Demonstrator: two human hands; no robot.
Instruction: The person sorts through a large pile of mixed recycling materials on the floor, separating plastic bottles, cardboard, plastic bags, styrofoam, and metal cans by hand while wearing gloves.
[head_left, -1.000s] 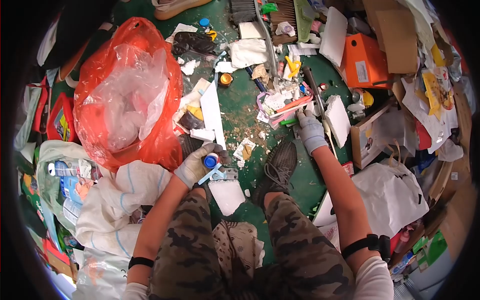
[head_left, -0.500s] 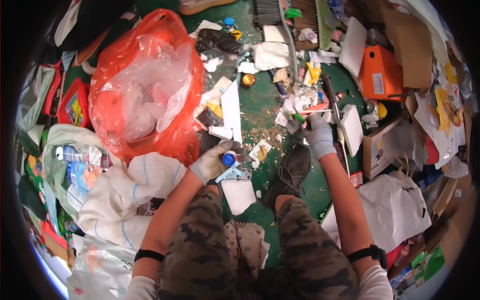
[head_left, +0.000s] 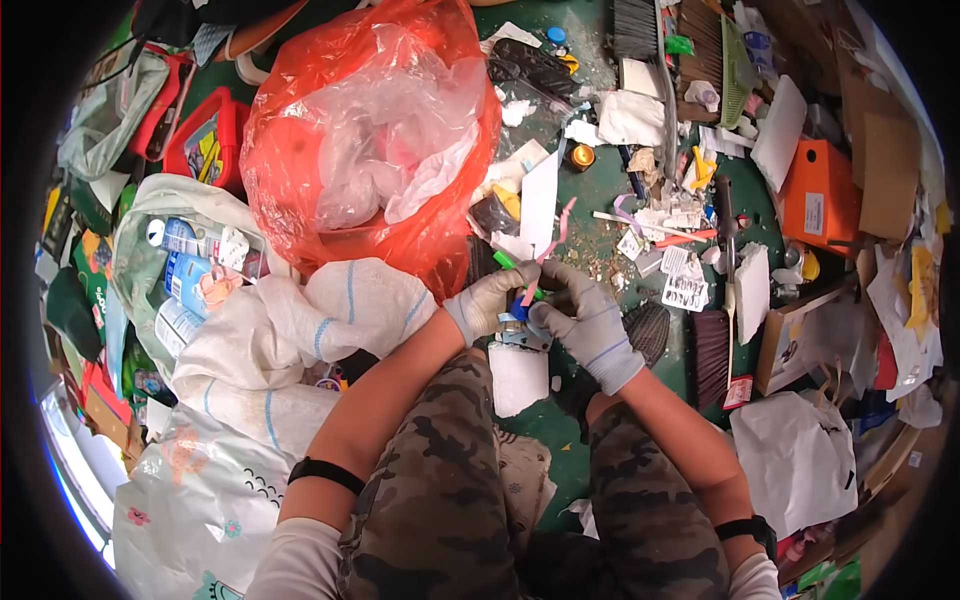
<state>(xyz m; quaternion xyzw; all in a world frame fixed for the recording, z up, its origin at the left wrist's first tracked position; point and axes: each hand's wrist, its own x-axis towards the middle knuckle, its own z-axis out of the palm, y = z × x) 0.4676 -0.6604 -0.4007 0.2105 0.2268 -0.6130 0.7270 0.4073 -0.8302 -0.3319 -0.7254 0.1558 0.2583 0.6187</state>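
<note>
Both hands are gloved and meet at the centre of the head view, each with its grip closed on a small cluster of plastic pieces (head_left: pixel 522 305). The left hand (head_left: pixel 485 305) closes on it from the left, the right hand (head_left: pixel 595 325) from the right, thumb and fingers bent inward. The cluster comprises a blue piece (head_left: pixel 519 309), partly hidden by the fingers, a bright green strip (head_left: pixel 505 260) and a curled pink strip (head_left: pixel 562 230) projecting upward; which fingers bear each piece cannot be told.

Just below the hands in the view lies a white foam piece (head_left: pixel 520 382); just above them, a long white strip (head_left: pixel 540 200) lies on the green floor (head_left: pixel 565 460). To the right of the right hand are a dark shoe (head_left: pixel 648 332), a printed label sheet (head_left: pixel 686 284), a dark-bristled brush (head_left: pixel 712 350) and an upright-looking foam slab (head_left: pixel 752 295). To the upper left, a red plastic bag (head_left: pixel 285 150) stands open around crumpled translucent film (head_left: pixel 370 140); below it, a white woven sack (head_left: pixel 340 310) with blue stripes reaches beside the left wrist. Farther out are a small amber container (head_left: pixel 582 156) above the hands, an orange box (head_left: pixel 820 195) at the upper right and a red basket (head_left: pixel 233 135) at the upper left.
</note>
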